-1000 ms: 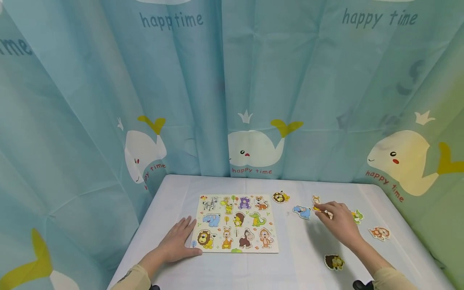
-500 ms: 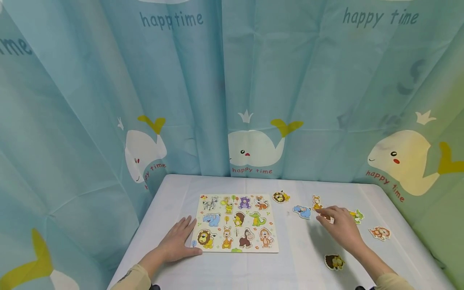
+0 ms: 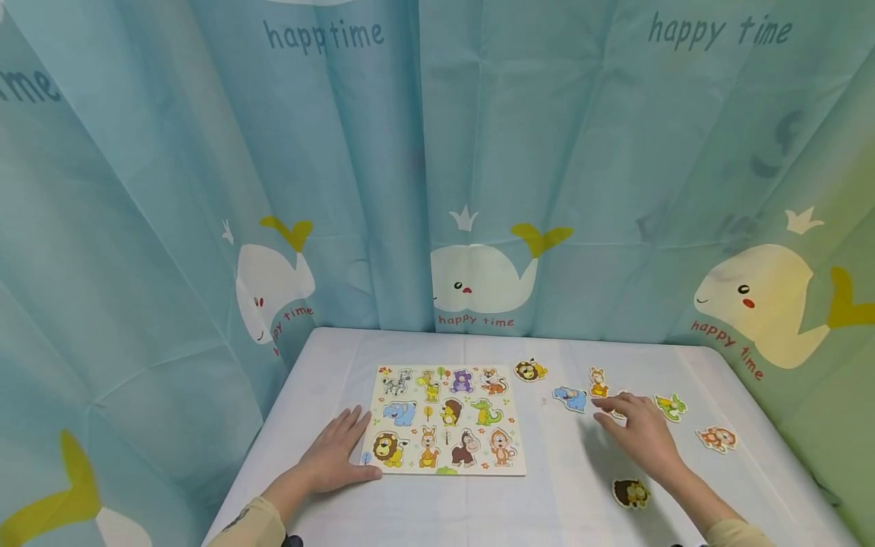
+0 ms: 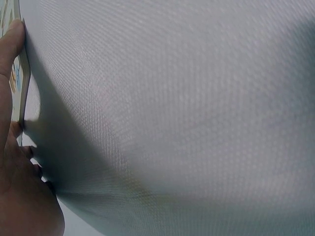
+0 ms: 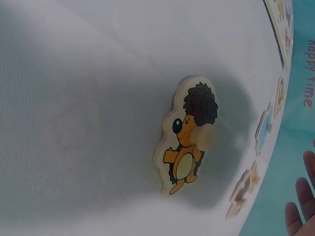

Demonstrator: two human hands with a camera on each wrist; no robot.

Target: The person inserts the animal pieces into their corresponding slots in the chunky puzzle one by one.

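Observation:
My left hand rests along the left edge of the animal puzzle board, its thumb at the near corner. In the left wrist view, the thumb touches the board's edge. Above a partly hidden brown puzzle piece hovers my right hand, thumb and forefinger apart and nothing held. Just beyond its fingertips lies the kangaroo piece, with the blue elephant piece to the left. The hedgehog piece, with a round wooden knob, lies nearer the person, below the right wrist.
A lion piece lies by the board's far right corner. Right of the right hand are a green crocodile piece and a monkey piece. A blue whale-print curtain hangs behind the white-covered table.
My right hand has drawn slightly back and down from the kangaroo piece, its thumb and forefinger spreading apart. More of the kangaroo and crocodile pieces shows. The left hand has stayed put.

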